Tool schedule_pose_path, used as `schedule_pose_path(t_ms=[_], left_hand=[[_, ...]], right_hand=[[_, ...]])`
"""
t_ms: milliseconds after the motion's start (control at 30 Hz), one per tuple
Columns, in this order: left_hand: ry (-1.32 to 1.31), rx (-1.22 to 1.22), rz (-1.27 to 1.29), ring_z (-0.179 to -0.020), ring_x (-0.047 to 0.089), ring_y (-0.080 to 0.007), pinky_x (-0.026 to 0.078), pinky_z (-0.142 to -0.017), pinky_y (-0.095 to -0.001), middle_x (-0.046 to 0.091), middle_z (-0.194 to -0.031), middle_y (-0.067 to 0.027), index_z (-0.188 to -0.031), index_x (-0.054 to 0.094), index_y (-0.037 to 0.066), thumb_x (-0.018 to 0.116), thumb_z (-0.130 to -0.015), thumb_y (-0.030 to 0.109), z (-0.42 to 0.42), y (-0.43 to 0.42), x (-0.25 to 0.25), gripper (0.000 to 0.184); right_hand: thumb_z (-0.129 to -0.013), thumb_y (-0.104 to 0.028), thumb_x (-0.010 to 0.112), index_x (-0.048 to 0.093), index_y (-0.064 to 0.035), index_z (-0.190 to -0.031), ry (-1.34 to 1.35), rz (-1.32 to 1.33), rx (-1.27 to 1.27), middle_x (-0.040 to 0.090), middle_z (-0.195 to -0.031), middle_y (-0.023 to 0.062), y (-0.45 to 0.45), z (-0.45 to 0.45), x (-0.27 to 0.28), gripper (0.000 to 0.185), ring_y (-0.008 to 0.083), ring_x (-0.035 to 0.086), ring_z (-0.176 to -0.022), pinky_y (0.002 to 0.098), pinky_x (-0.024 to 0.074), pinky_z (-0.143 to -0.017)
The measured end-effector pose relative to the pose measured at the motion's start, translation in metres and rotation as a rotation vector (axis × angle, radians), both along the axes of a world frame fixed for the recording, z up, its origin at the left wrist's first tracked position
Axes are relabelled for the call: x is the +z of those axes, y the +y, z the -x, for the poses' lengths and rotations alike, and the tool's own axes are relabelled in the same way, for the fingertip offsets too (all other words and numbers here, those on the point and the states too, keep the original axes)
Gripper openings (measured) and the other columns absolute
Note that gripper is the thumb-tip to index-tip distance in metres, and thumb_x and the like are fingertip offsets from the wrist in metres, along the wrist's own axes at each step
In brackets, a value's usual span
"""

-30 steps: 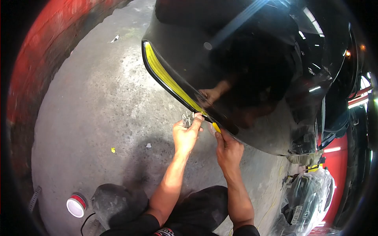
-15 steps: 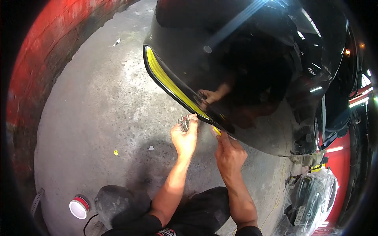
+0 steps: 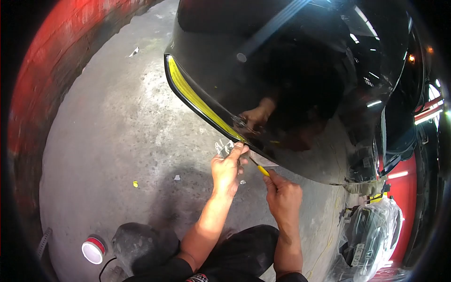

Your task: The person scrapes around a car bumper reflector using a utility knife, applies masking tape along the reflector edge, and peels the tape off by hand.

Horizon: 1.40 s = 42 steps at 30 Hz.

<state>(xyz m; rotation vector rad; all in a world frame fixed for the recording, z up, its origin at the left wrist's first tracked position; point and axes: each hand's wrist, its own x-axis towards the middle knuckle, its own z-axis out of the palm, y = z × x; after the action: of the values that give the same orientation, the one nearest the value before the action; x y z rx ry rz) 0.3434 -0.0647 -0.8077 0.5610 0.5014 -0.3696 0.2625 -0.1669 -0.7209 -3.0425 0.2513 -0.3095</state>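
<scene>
A red wall curves along the far left of a concrete floor, with a perforated metal strip at the near left. A white-and-red round container sits on the floor just left of the person's bent knee, while a pale scrap lies far off and a yellow scrap and a white scrap lie nearer. Left of centre, a bright yellow strip runs inside the black-edged lower border of a glossy black panel, slanting from far left to near right. At its near end, the person's left hand is closed around a cluster of clear pieces, thumb and forefinger brought together at the border; whether they touch the strip cannot be told. A small clear scrap shows just right of the wrist. The right hand grips a yellow-handled tool, its thin shaft angled far and left, the tip near the left hand's fingers. The panel mirrors a hand. At right, a yellow cord trails beside a plastic-wrapped object, near a red panel.
</scene>
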Motion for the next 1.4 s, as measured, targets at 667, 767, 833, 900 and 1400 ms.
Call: schedule_pose_path(t_ms=[667, 767, 833, 900, 1400], left_hand=[[0.151, -0.05, 0.243, -0.062, 0.059, -0.0078, 0.039, -0.042, -0.0194, 0.069, -0.089, -0.0038, -0.099, 0.065, 0.006, 0.072, -0.087, 0.015, -0.014, 0.006, -0.001, 0.016], [0.136, 0.016, 0.227, -0.061, 0.058, -0.0083, 0.037, -0.042, -0.0203, 0.065, -0.081, -0.0013, -0.093, 0.065, 0.006, 0.071, -0.088, 0.016, -0.013, -0.002, 0.004, 0.013], [0.109, 0.077, 0.222, -0.06, 0.057, -0.0086, 0.036, -0.042, -0.021, 0.063, -0.078, -0.0005, -0.091, 0.064, 0.006, 0.069, -0.088, 0.016, -0.011, -0.01, 0.009, 0.011], [0.074, 0.186, 0.136, -0.054, 0.054, -0.0088, 0.037, -0.043, -0.0225, 0.059, -0.069, -0.0003, -0.078, 0.06, 0.007, 0.067, -0.09, 0.014, -0.01, -0.017, 0.015, 0.015], [-0.011, 0.343, 0.03, -0.063, 0.05, -0.0067, 0.035, -0.05, -0.022, 0.055, -0.075, 0.0017, -0.087, 0.059, 0.009, 0.06, -0.092, 0.018, -0.002, -0.001, -0.014, 0.011]], right_hand=[[-0.085, -0.02, 0.069, 0.073, -0.008, -0.101, 0.1, 0.002, -0.014, 0.067, -0.079, 0.019, 0.0, 0.002, 0.004, 0.021, 0.0368, 0.066, -0.072, 0.0426, 0.0513, -0.064], [-0.084, -0.021, 0.07, 0.073, -0.008, -0.102, 0.077, -0.018, -0.019, 0.067, -0.079, 0.0194, -0.003, 0.001, 0.001, 0.022, 0.0368, 0.066, -0.072, 0.0425, 0.0516, -0.064], [-0.084, -0.02, 0.07, 0.073, -0.0076, -0.103, 0.082, -0.013, -0.034, 0.067, -0.08, 0.0198, -0.002, 0.001, 0.003, 0.023, 0.0368, 0.066, -0.073, 0.042, 0.0516, -0.065], [-0.084, -0.02, 0.07, 0.073, -0.0075, -0.103, 0.067, -0.019, -0.017, 0.067, -0.08, 0.0199, -0.004, 0.001, 0.001, 0.022, 0.0369, 0.066, -0.073, 0.042, 0.0515, -0.064], [-0.085, -0.02, 0.066, 0.073, -0.0107, -0.103, 0.095, -0.065, -0.068, 0.068, -0.086, 0.0178, -0.003, 0.001, 0.008, 0.021, 0.0385, 0.065, -0.079, 0.0465, 0.0512, -0.07]])
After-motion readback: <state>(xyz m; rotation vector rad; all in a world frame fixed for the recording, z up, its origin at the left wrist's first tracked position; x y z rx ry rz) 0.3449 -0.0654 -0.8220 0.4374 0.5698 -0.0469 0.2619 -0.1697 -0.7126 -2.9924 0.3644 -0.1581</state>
